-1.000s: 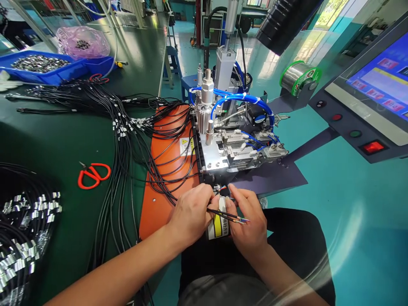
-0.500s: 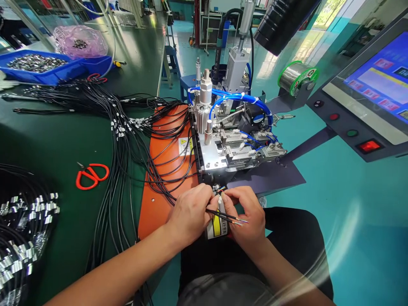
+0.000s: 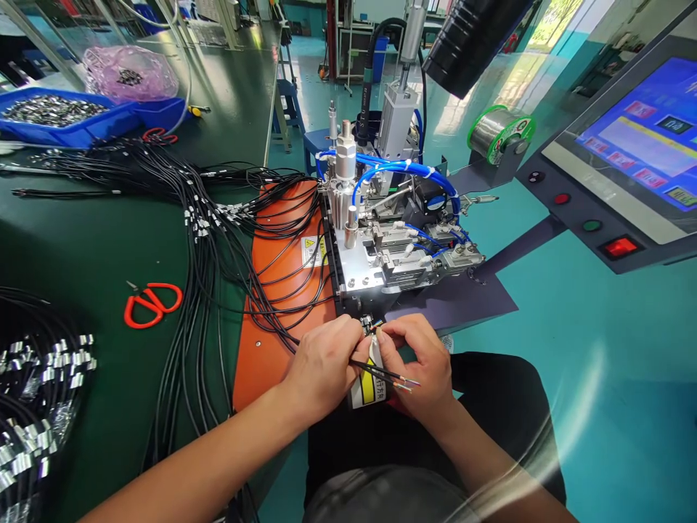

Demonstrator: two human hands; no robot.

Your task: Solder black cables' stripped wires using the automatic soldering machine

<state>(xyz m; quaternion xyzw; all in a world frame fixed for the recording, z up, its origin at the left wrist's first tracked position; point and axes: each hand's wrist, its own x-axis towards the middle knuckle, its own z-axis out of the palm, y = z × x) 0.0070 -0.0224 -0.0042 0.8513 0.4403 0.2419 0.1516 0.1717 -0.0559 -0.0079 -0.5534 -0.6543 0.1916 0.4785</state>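
At the foot of the view, about half past six: left hand point(image 3: 327, 363), closed, gripping black cables point(image 3: 375, 369). These cables emerge at its thumb side, their stripped ends point(image 3: 407, 383) pointing toward four o'clock, in front of the right palm.

At half past four: right hand point(image 3: 419, 359), thumb and forefinger pinched on thin coloured wires point(image 3: 377, 326), remaining fingers curled. Exact contact partly hidden.

A little past five, just above the fingertips: small metal fitting point(image 3: 367, 321), details too small to read.

At half past five, beneath both hands: white-and-yellow label point(image 3: 371, 390), bearing printed characters, partly covered.

Between one and two, near centre: bench machine point(image 3: 397, 225), metal cylinders, looped blue tubing point(image 3: 406, 167).

At half past seven: orange base plate point(image 3: 253, 374), crossed higher up by cables.

At half past eight: red-handled scissors point(image 3: 152, 301), lying on the green tabletop point(image 3: 98, 243).

Between nine and ten: cable bundle point(image 3: 201, 221), black, silver sleeves.

At eight: second cable bundle point(image 3: 33, 436), likewise sleeved.

At half past nine: blue tray point(image 3: 54, 136), filled with small metal parts point(image 3: 51, 109).

At ten: pink translucent bag point(image 3: 133, 69).

At two: spool point(image 3: 498, 134), green flanges, silver wire.

At half past two: control panel point(image 3: 615, 156), screen lit.

At three: red switch point(image 3: 621, 248), glowing.
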